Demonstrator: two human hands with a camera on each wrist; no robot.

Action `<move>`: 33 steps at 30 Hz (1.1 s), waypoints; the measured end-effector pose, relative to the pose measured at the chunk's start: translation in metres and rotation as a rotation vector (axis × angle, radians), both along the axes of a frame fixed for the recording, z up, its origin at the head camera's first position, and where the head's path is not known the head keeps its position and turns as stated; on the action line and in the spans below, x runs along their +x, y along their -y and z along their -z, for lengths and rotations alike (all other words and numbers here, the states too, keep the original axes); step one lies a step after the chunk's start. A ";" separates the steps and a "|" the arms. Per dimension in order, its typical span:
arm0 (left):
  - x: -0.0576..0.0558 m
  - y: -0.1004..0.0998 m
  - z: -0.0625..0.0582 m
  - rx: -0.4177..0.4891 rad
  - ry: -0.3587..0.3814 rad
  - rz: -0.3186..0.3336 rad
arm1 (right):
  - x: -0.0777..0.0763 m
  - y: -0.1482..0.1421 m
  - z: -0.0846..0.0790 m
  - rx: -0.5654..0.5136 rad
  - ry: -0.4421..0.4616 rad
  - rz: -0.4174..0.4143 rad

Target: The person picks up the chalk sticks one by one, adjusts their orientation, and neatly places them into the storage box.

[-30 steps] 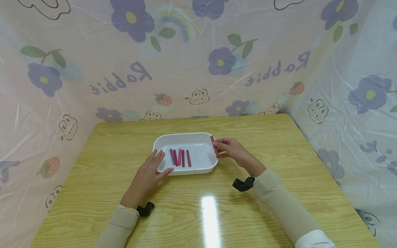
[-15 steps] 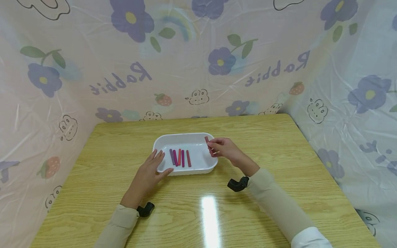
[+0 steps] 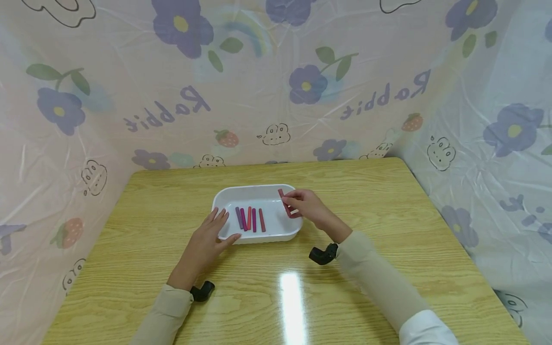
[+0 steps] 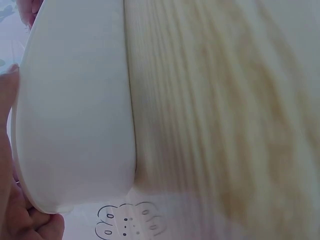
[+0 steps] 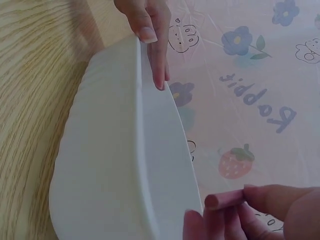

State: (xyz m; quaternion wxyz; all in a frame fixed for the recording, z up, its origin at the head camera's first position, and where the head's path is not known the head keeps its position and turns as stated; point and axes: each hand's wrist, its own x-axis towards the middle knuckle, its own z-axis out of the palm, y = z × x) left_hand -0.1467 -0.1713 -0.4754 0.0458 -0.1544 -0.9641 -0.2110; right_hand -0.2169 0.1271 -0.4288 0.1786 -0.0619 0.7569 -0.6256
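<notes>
In the head view, a white tray (image 3: 258, 193) stands on the table with several pastel sticks (image 3: 254, 220) in purple, magenta and red lying side by side inside. My left hand (image 3: 206, 243) rests on the tray's left end. Its straight fingers reach over the rim, and the thumb touches the near edge. At the tray's right end, my right hand (image 3: 309, 206) pinches a dark red pastel stick (image 3: 283, 199) between thumb and fingers, above the tray floor. The right wrist view shows the rounded end of this held stick (image 5: 212, 201).
A wood-grain table (image 3: 241, 306) lies under the tray. Patterned sheeting (image 3: 258, 86) with flowers and rabbits hangs at the back and sides. A black curved piece sits at each wrist, the right one (image 3: 322, 254) above the table.
My right hand has moved left with the dark red pastel stick, from the tray's right rim to over its inside. The left hand and the sticks in the tray stay put.
</notes>
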 end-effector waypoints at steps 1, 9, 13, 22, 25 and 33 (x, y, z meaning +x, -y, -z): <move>0.000 0.000 0.000 0.001 0.003 0.000 | -0.001 0.002 0.001 0.000 -0.003 -0.001; 0.001 0.001 -0.001 0.010 0.000 0.002 | -0.003 0.017 0.002 0.016 -0.011 -0.011; 0.001 0.001 -0.001 0.007 0.002 0.004 | -0.004 0.024 0.006 0.033 -0.010 -0.011; 0.001 0.001 -0.001 0.001 0.004 -0.004 | -0.008 0.040 0.015 0.121 -0.042 -0.038; 0.000 0.001 -0.001 -0.003 0.007 -0.002 | -0.008 0.044 0.017 0.144 -0.035 -0.038; -0.001 0.000 0.000 0.001 -0.004 0.003 | -0.011 0.051 0.028 0.210 -0.056 0.008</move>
